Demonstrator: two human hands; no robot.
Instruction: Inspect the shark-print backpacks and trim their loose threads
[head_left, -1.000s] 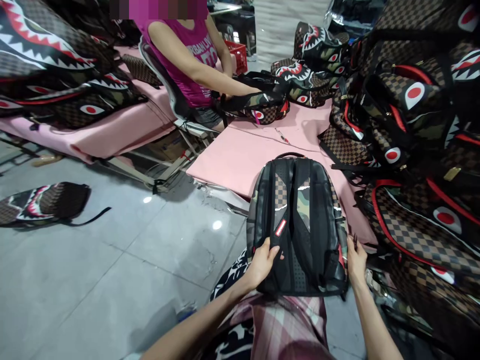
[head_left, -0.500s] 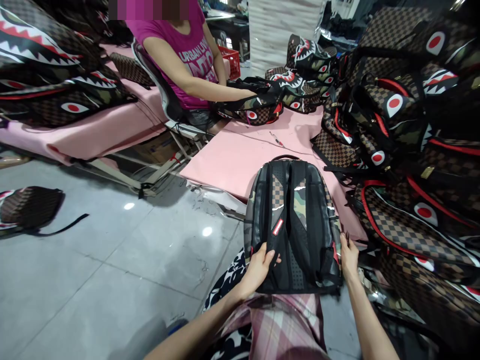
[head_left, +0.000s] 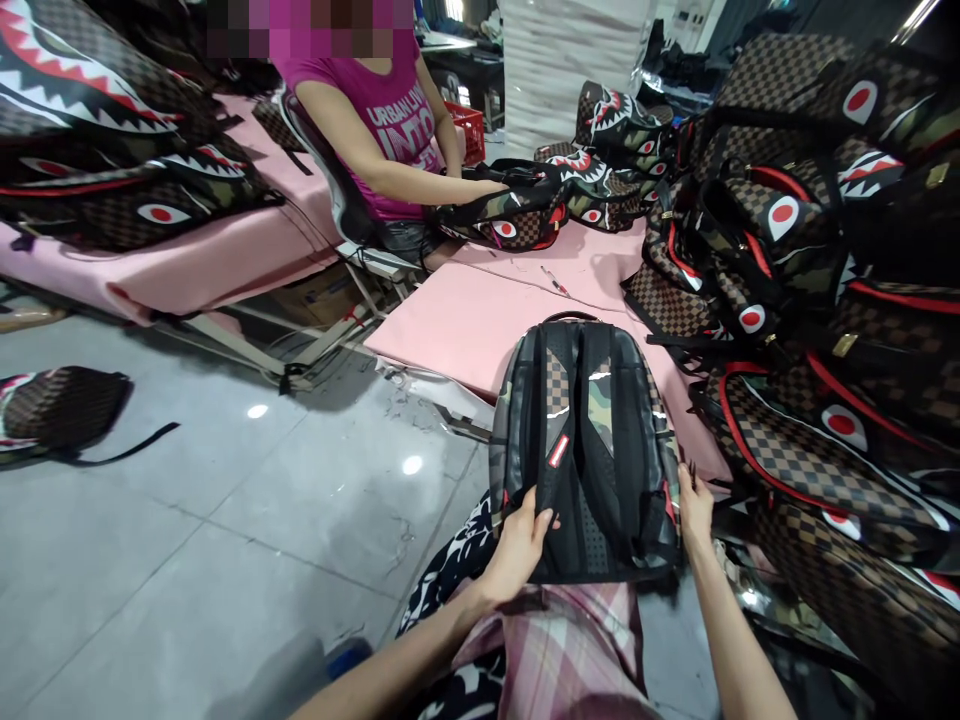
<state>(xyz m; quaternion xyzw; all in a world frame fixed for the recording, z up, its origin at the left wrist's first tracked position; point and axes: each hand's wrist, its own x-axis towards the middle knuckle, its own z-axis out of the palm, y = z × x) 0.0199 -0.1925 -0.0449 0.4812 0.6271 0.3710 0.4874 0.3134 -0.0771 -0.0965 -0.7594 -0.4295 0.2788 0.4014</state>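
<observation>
A black backpack (head_left: 589, 440) with camouflage and checkered panels lies strap side up, its lower end on my lap and its top on the pink table (head_left: 480, 320). My left hand (head_left: 519, 545) grips its lower left corner, thumb on the left shoulder strap near a red tag. At the lower right edge my right hand (head_left: 696, 512) holds the bag's side, fingers curled round it.
Many checkered shark-mouth backpacks (head_left: 810, 300) are heaped at the right and on a second pink table (head_left: 187, 260) at the left. A person in a pink shirt (head_left: 390, 130) sits across, handling a bag (head_left: 517, 215). One backpack (head_left: 52, 410) lies on the grey tiled floor. A pen (head_left: 559, 287) rests on the table.
The backpack and both hands have stayed almost as they were; my left thumb has shifted slightly on the strap. The view has drifted a little.
</observation>
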